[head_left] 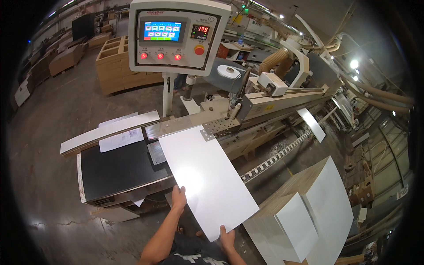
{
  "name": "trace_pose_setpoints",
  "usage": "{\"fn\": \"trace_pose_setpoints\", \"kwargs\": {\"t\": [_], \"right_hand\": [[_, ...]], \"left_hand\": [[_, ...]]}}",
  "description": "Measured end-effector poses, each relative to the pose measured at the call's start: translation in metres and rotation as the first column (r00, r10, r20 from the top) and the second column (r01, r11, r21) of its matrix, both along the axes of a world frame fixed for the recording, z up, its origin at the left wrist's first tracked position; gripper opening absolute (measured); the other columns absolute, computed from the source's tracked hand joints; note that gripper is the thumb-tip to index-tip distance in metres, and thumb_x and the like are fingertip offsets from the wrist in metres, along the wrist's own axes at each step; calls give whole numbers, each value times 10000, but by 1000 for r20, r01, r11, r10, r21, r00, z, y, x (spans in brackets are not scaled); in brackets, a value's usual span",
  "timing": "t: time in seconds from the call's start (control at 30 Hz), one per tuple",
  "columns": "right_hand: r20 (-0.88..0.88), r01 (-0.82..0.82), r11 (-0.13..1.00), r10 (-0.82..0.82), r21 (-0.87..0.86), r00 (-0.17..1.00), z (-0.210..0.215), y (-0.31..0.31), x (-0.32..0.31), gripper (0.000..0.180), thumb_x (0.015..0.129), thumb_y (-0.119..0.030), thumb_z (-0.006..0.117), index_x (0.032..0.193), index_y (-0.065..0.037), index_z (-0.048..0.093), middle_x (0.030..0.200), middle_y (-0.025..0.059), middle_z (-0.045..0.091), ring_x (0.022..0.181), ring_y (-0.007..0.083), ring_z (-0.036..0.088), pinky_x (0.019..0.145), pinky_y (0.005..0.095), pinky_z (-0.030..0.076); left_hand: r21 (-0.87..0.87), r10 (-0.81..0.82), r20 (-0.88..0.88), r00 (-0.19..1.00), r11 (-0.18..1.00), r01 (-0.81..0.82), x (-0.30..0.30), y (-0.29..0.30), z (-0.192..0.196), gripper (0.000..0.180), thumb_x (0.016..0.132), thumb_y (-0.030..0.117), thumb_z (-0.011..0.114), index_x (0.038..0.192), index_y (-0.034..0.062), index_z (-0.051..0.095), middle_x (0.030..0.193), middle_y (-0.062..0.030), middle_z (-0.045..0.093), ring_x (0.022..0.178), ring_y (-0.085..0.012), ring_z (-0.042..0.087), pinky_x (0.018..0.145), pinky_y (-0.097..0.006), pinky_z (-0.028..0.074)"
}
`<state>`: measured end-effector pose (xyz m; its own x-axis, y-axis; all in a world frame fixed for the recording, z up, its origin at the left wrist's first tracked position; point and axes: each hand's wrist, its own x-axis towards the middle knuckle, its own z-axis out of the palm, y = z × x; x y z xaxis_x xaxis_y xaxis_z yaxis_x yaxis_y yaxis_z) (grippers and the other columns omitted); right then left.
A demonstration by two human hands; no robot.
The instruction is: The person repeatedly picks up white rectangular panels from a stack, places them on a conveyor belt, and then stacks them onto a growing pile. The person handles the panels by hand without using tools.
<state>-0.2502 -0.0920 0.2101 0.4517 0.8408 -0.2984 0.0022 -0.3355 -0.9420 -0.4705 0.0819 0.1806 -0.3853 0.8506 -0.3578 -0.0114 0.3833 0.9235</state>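
A long white panel [216, 181] stretches away from me, its far end lying at the infeed of a woodworking machine, beside a perforated metal plate [221, 126]. My left hand [178, 198] grips the panel's left edge, thumb on top. At the near edge, my right hand [227, 238] holds the panel close to its corner, its thumb on the upper face and the other fingers hidden underneath. Left of the panel is the machine's black-topped table [115, 170], with a small metal plate [157, 152] at its right side.
A control box [176, 37] with a lit screen and red buttons stands above the machine. Stacked white panels [300, 221] rise at my right. Papers [121, 140] and a white strip [110, 130] lie on the left. Along the machine runs a roller track [278, 154]; another white panel [312, 124] sits farther along.
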Motion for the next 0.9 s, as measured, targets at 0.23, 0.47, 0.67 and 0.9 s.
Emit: {"fn": "trace_pose_setpoints", "kwargs": {"t": [0.23, 0.47, 0.67, 0.9], "right_hand": [[125, 132, 982, -116, -134, 985, -21, 23, 31, 390, 925, -115, 625, 1216, 130, 538, 1127, 208, 654, 1021, 273, 630, 902, 401, 494], [157, 72, 990, -52, -125, 986, 10, 72, 91, 369, 940, -148, 625, 1181, 127, 575, 1112, 205, 663, 1006, 256, 629, 889, 385, 491], [135, 87, 954, -50, -285, 990, -6, 104, 152, 531, 917, -249, 660, 1201, 173, 506, 1198, 292, 618, 1109, 359, 625, 970, 413, 469], [285, 120, 881, 17, -458, 958, -31, 147, 205, 740, 925, -437, 660, 1216, 211, 454, 1165, 342, 620, 1109, 427, 627, 956, 438, 478]], "left_hand": [[16, 19, 137, 990, 1000, -22, 25, 23, 23, 239, 946, 163, 616, 823, 7, 482, 708, -15, 444, 684, -118, 413, 612, -331, 377], [3, -23, 118, 993, 1000, 23, 82, 69, 26, 228, 936, 134, 631, 800, 8, 498, 710, -5, 463, 689, -111, 418, 611, -330, 385], [-37, -4, 192, 981, 999, 11, 130, 106, 21, 167, 939, 109, 624, 853, -13, 550, 774, -39, 555, 739, -127, 490, 664, -331, 421], [-18, -80, 252, 964, 996, 88, 189, 149, 39, 170, 982, 106, 542, 1008, -57, 583, 934, -98, 606, 841, -190, 538, 770, -368, 466]]}}
